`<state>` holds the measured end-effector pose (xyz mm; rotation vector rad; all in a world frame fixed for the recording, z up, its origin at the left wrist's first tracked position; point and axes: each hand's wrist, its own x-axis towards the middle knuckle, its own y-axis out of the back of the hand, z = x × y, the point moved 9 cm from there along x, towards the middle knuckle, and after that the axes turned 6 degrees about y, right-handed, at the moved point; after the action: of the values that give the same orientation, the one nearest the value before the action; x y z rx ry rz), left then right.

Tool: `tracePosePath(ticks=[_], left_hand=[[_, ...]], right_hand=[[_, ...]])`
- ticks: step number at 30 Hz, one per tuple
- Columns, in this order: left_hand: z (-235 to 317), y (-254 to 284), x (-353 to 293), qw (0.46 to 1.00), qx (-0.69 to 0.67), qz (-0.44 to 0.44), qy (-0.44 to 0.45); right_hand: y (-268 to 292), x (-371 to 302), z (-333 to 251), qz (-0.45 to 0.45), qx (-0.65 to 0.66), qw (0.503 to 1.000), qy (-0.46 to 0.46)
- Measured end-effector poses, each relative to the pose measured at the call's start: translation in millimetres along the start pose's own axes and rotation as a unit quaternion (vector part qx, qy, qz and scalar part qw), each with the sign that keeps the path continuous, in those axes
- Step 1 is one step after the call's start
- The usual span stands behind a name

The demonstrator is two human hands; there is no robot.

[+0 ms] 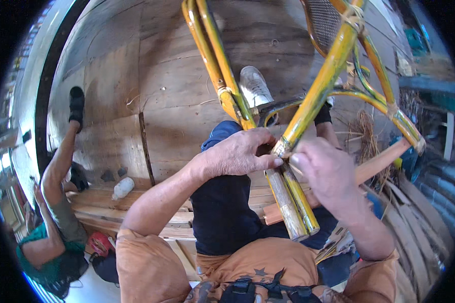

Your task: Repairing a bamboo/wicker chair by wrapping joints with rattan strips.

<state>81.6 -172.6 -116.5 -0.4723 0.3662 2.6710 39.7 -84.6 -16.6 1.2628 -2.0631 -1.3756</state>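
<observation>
A yellow-and-green rattan furniture frame (319, 86) lies across my lap, its paired pole ends (294, 209) pointing toward my body. A pale binding (282, 149) wraps the joint where the poles meet. My left hand (236, 155) grips the frame there from the left, with the thumb pressed against the binding and the other fingers partly hidden behind the pole. My right hand (327, 169) is closed in a fist just right of the same joint. It is slightly blurred, and what its fingers pinch is hidden. Another pale binding (353, 19) circles the far joint.
A wooden plank (381, 160) passes under the frame on the right, near loose fibre strips (366, 139) and stacked slats (414, 217). At left, another person (60, 212) sits near a white bottle (123, 188). Plywood flooring (162, 60) spreads ahead.
</observation>
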Motion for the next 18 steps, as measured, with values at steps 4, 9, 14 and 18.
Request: tracePosePath(ticks=[4, 9, 14, 18], left_hand=[[5.4, 1.5, -6.1, 0.999, -0.031, 0.032, 0.005], [4.4, 0.6, -9.1, 0.997, 0.02, 0.066, 0.04], [10.1, 0.5, -13.2, 0.993, 0.0, 0.113, 0.028], [10.7, -1.8, -16.1, 0.99, -0.041, 0.132, 0.04]], right_hand=[[-3.2, -32.3, 13.9, -0.069, 0.007, 0.994, -0.084], [-8.5, -44.6, 2.6, -0.049, -0.094, 0.994, 0.0], [27.6, -64.6, -16.6, 0.093, -0.149, 0.984, 0.041], [39.3, -82.8, -20.1, 0.017, -0.018, 0.999, -0.04]])
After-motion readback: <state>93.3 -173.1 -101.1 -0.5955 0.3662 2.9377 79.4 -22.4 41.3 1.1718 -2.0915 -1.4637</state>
